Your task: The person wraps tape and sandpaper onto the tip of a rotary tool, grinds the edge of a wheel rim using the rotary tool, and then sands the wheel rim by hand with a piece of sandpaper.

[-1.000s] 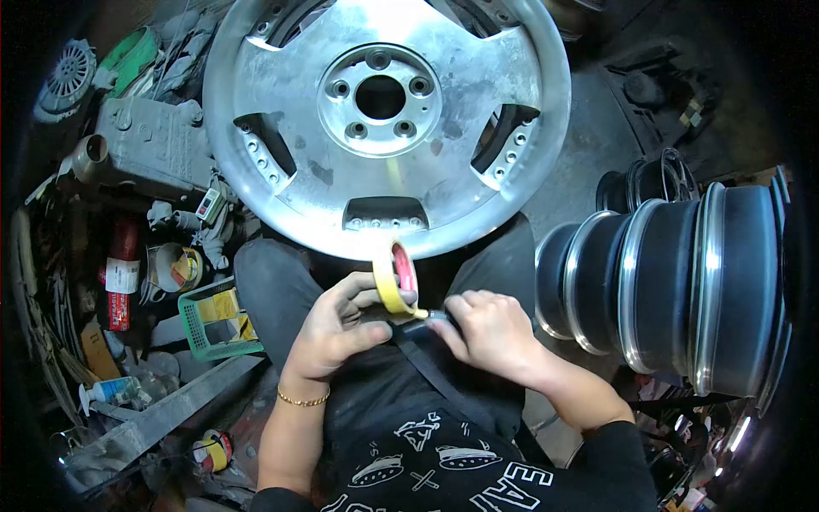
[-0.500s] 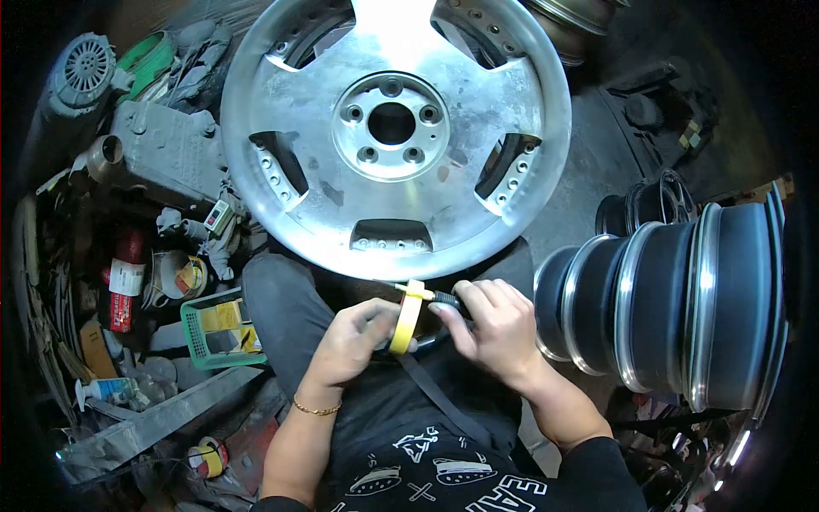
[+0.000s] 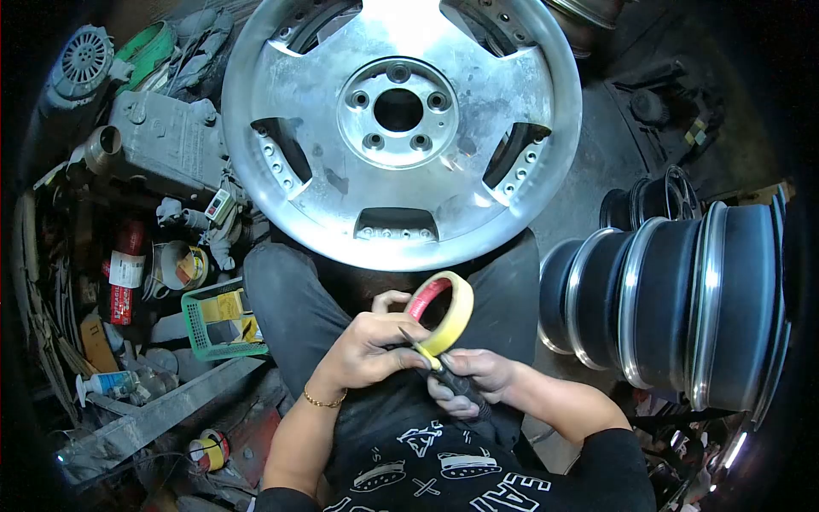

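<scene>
While the left hand (image 3: pixel 367 346) grips the tape roll (image 3: pixel 463 317), the right hand's (image 3: pixel 488 370) grip clasps the tool (image 3: pixel 452 381); yellow tape (image 3: pixel 432 357) covers its neck, apparently uncut.

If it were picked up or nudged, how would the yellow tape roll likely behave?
Probably light for its size: the yellow tape roll has a wide hollow center. Likely fairly stiff, as the ring shows no sagging while held up at the left hand. Stood on edge, it may roll, given its round outer band.

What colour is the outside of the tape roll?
The tape roll is yellow outside, best seen in the head view.
</scene>
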Tool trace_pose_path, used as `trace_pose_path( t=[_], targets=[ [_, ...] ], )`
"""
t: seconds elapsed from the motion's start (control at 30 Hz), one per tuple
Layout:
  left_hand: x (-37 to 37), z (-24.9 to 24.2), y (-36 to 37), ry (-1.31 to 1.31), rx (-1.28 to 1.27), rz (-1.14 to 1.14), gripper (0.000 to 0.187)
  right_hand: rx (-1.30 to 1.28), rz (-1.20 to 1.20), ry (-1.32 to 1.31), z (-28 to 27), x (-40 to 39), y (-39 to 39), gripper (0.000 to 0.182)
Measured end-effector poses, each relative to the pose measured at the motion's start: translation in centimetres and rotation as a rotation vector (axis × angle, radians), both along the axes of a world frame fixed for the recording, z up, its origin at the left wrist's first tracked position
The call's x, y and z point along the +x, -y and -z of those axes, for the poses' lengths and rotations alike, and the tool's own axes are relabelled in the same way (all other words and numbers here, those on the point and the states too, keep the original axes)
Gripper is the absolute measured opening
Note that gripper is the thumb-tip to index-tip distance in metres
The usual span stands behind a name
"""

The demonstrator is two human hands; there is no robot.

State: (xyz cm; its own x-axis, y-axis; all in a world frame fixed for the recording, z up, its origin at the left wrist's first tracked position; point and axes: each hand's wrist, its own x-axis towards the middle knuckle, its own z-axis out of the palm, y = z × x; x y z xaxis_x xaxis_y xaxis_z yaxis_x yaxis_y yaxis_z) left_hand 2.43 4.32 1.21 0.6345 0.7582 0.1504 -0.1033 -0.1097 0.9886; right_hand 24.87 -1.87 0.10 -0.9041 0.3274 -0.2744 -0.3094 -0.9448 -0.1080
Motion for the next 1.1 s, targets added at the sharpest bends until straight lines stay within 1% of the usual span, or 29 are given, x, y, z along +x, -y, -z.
trace_pose_path(
  t=[0.03,0.1,0.13,0.17,0.2,0.23,0.3,0.33,0.37,0.43,0.47,0.5,0.57,0.6,0.63,0.7,0.73,0.77,0.83,0.87,0.9,0.97,1.0,1.03,1.1],
  targets=[
    [0.3,0.5,-0.2,0.037,0.001,0.064,0.02,-0.081,0.0,-0.155,0.6,-0.2,0.5,0.051],
    [0.6,1.1,0.0,0.153,-0.053,0.095,0.036,-0.077,0.015,-0.202,1.0,-0.1,0.5,0.052],
    [0.3,1.1,-0.3,0.152,-0.054,0.095,0.036,0.173,-0.012,0.011,1.0,0.3,0.0,0.05],
    [-0.3,1.0,-0.8,0.122,-0.056,0.196,0.053,0.42,-0.037,0.227,0.9,0.8,-0.6,0.049],
    [-0.9,0.9,-1.2,0.092,-0.06,0.299,0.07,0.552,-0.114,0.324,0.7,1.5,-1.4,0.047],
    [-1.4,1.2,-1.5,0.141,-0.109,0.38,0.097,0.669,-0.168,0.41,0.2,1.6,-2.0,0.045],
    [-2.2,1.6,-1.8,0.19,-0.218,0.427,0.096,1.154,-0.2,0.62,-1.0,1.4,-3.3,0.045],
    [-2.6,1.3,-2.2,0.142,-0.203,0.431,0.099,1.368,-0.196,0.782,-1.7,1.2,-3.6,0.041],
    [-2.6,0.5,-2.4,0.141,-0.203,0.432,0.099,1.368,-0.194,0.782,-2.2,0.9,-3.6,0.041],
    [-2.3,-1.6,-2.7,-0.123,-0.119,0.354,0.098,1.515,-0.249,1.206,-2.9,0.4,-3.8,0.03],
    [-2.0,-2.5,-2.3,-0.211,-0.014,0.289,0.095,1.581,-0.085,1.365,-2.1,0.1,-3.8,0.034],
    [-1.8,-2.5,-1.8,-0.196,0.033,0.217,0.097,1.605,0.005,1.521,-1.9,0.2,-4.0,0.031],
    [-1.5,-2.1,-0.6,-0.071,-0.051,0.092,0.098,1.59,0.28,1.702,-1.9,0.2,-4.7,0.027],
    [-1.1,-1.7,0.1,0.02,-0.101,-0.001,0.095,1.554,0.372,1.745,-2.0,0.2,-4.8,0.023],
    [-1.1,-1.2,0.6,0.022,-0.098,0.002,0.095,1.555,0.374,1.749,-2.1,0.1,-4.9,0.023],
    [-1.3,-0.4,1.1,0.098,-0.365,-0.104,0.09,1.645,0.543,1.827,-2.4,0.0,-5.1,0.023],
    [-0.9,0.2,1.0,0.084,-0.266,-0.167,0.083,1.706,0.585,1.828,-2.4,-0.2,-5.1,0.022],
    [-0.7,-1.0,0.9,0.037,-0.345,-0.158,0.069,1.719,0.584,1.811,-2.6,-0.4,-5.1,0.022],
    [0.1,-1.5,0.7,-0.096,-0.489,-0.203,0.052,1.769,0.574,1.816,-3.0,-0.9,-4.8,0.022],
    [0.8,-1.8,0.5,-0.075,-0.525,-0.266,0.036,1.794,0.588,1.799,-3.2,-1.0,-4.7,0.022],
    [1.2,-2.0,0.4,-0.072,-0.519,-0.271,0.036,1.803,0.591,1.794,-3.2,-1.2,-4.8,0.022],
    [1.8,-2.2,0.2,0.009,-0.62,-0.34,0.031,1.842,0.626,1.779,-3.3,-1.3,-4.7,0.022],
    [1.9,-2.6,0.1,-0.04,-0.595,-0.345,0.026,1.829,0.608,1.757,-3.4,-1.3,-4.6,0.022],
    [2.0,-2.5,0.1,-0.037,-0.595,-0.342,0.026,1.83,0.606,1.761,-3.3,-1.2,-4.3,0.022],
    [2.1,-2.4,0.3,-0.133,-0.418,-0.359,0.023,1.385,0.499,1.48,-3.1,-1.2,-3.7,0.027]
  ],
)
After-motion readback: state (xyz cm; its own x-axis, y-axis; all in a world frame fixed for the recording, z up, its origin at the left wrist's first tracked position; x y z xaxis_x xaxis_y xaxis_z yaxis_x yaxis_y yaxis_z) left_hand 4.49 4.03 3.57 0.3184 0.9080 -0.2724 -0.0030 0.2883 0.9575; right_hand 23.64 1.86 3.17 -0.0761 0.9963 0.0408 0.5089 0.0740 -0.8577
